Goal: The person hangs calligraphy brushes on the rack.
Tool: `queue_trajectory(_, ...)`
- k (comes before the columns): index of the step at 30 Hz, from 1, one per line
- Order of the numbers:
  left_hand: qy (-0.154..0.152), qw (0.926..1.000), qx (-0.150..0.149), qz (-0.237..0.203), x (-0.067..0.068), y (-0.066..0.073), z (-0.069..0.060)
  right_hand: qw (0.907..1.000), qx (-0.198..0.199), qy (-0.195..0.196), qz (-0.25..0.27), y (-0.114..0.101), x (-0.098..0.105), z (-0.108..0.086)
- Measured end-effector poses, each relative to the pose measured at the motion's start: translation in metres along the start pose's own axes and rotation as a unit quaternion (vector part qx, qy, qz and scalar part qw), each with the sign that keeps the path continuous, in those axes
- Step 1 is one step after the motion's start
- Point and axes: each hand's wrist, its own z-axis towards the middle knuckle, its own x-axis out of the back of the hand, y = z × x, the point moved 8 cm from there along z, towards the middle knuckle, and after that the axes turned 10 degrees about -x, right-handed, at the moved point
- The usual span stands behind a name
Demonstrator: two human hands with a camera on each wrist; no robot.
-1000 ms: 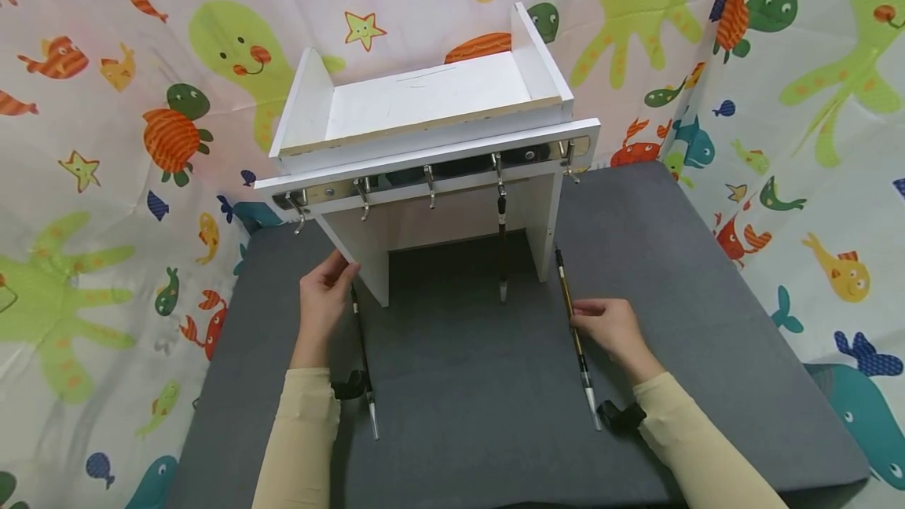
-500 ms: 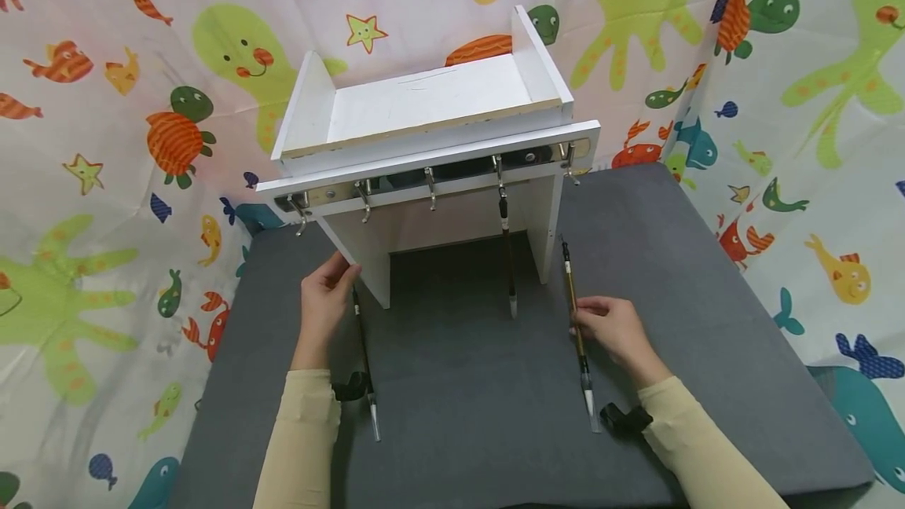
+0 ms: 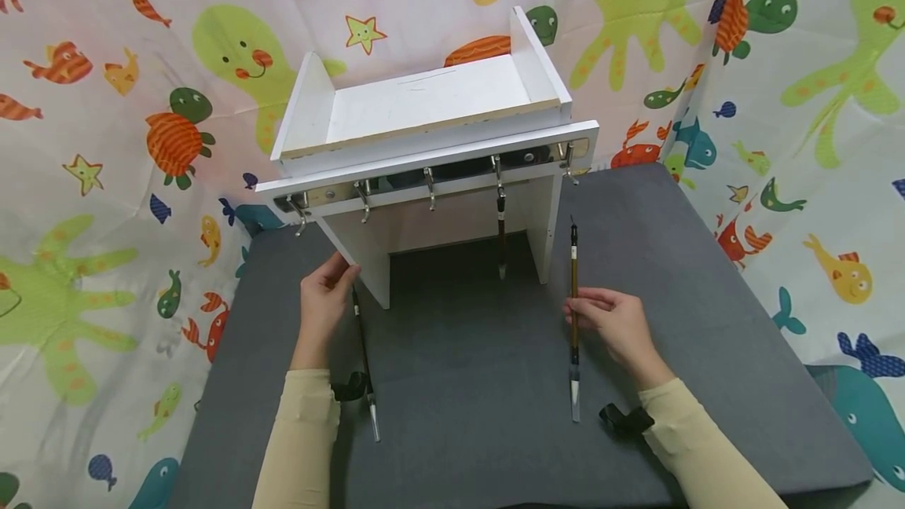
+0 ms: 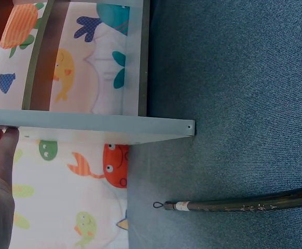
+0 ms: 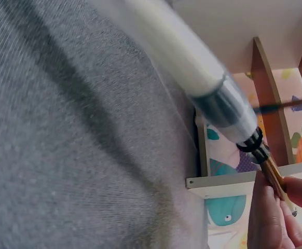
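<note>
Gold-brown-handled brush [image 3: 574,258], white bristles in a clear plastic cap [image 3: 575,395]: near upright, cap down, beside but apart from the white rectangular board unit [image 3: 424,140], seemingly clear of the grey cloth-covered bench [image 3: 467,422].

Right hand [image 3: 618,328]: thumb and fingers pinch the handle, partway along.

Judgement: best a light, firm pinch, narrow top end free of fingers; cap end may swing, so turn slowly.

Left hand [image 3: 325,293]: fingertips touch the unit's left panel; no wrap-round visible. Even, gentle contact should limit shifting.

Outward: silver metal hooks [image 3: 430,188]; one dark slim brush [image 3: 501,234] hanging, another long dark-handled brush [image 3: 363,352] on the bench.
</note>
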Motion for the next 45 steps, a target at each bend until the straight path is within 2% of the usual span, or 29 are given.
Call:
queue_trajectory(5, 0.003, 1.0000, 0.005, -0.001, 0.001, -0.002, 0.000, 0.9996, 0.021, 0.004, 0.018, -0.008, -0.001, -0.006)
queue_trajectory(9, -0.001, 1.0000, 0.000, -0.001, 0.000, -0.002, 0.000, 0.9977, 0.041, 0.008, 0.054, -0.015, -0.002, -0.013)
queue_trajectory(13, -0.003, 1.0000, -0.004, -0.002, 0.000, -0.001, 0.000, 0.9916, 0.077, -0.001, 0.104, -0.025, -0.003, -0.019)
queue_trajectory(18, -0.003, 1.0000, -0.002, 0.005, 0.000, -0.001, 0.000, 0.9854, 0.124, -0.006, 0.117, -0.040, -0.006, -0.030)
queue_trajectory(24, -0.002, 1.0000, 0.002, 0.004, 0.000, -0.002, 0.001, 0.9728, 0.170, -0.038, 0.153, -0.052, -0.012, -0.039)
queue_trajectory(37, -0.003, 0.9999, 0.016, 0.003, 0.000, -0.006, 0.000, 0.9650, 0.223, -0.067, 0.120, -0.070, -0.026, -0.060)
queue_trajectory(45, -0.004, 0.9996, 0.024, 0.012, 0.000, -0.007, -0.001, 0.9618, 0.238, -0.088, 0.103, -0.081, -0.036, -0.072)
